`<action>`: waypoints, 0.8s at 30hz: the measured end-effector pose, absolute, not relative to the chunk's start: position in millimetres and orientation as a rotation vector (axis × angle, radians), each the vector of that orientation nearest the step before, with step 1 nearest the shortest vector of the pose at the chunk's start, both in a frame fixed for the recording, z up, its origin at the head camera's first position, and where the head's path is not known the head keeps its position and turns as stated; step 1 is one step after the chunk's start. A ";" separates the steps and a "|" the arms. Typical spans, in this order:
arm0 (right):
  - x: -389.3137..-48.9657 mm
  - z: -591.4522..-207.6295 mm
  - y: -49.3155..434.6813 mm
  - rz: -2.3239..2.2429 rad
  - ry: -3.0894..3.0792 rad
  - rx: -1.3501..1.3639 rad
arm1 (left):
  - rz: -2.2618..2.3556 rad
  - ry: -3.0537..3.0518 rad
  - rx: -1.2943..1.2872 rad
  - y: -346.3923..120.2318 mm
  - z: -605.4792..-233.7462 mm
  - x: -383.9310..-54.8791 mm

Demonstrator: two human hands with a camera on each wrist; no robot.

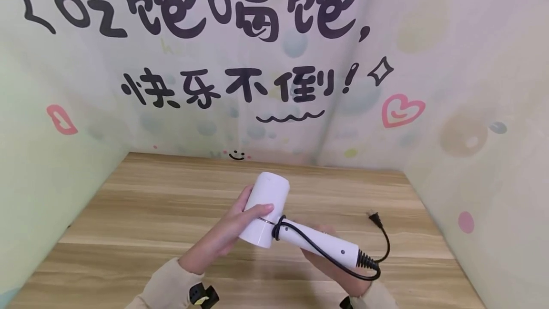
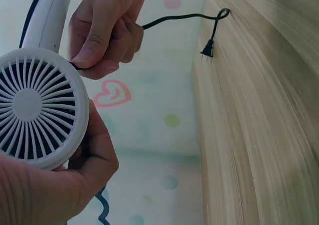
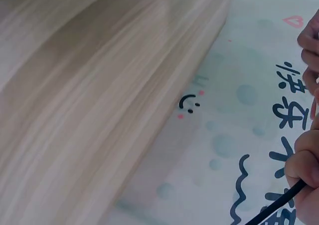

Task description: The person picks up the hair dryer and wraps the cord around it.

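A white hair dryer [image 1: 271, 190] is held over the table, its handle slanting down to the right. My left hand [image 1: 231, 225] grips the barrel, thumb across its side. The slatted rear grille [image 2: 27, 105] faces the left wrist camera. A black cord [image 1: 388, 240] loops around the neck of the handle and runs along it. My right hand [image 2: 107, 33] pinches the cord beside the handle between thumb and curled fingers; the handle hides most of this hand in the head view. The two-pin plug [image 1: 375, 219] hangs from the cord's end at the right.
A wood-grain table [image 1: 171, 180] lies beneath the hands. Light printed curtains or panels [image 1: 257, 132] with dark lettering, a pink heart and pale spots stand behind it and at both sides.
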State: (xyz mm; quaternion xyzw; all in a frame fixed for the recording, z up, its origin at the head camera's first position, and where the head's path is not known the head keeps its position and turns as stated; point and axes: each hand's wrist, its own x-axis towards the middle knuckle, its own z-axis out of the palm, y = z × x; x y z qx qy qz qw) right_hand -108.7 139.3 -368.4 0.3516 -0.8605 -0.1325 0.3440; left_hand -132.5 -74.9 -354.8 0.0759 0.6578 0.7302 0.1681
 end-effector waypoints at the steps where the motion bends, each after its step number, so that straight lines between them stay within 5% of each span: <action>1: -110.4 -365.7 139.0 -0.175 -2.335 0.950 | 2.070 1.861 0.239 -75.4 -354.7 -132.7; 5: -122.0 -364.9 142.0 0.546 -2.368 1.092 | 2.032 1.833 0.301 -77.2 -354.9 -133.1; 17: -141.0 -372.4 150.9 0.478 -2.300 1.175 | 1.980 1.850 0.342 -80.3 -353.6 -137.0; 24: -143.6 -369.8 157.6 0.373 -2.287 1.004 | 1.885 2.024 0.447 -82.9 -356.8 -135.3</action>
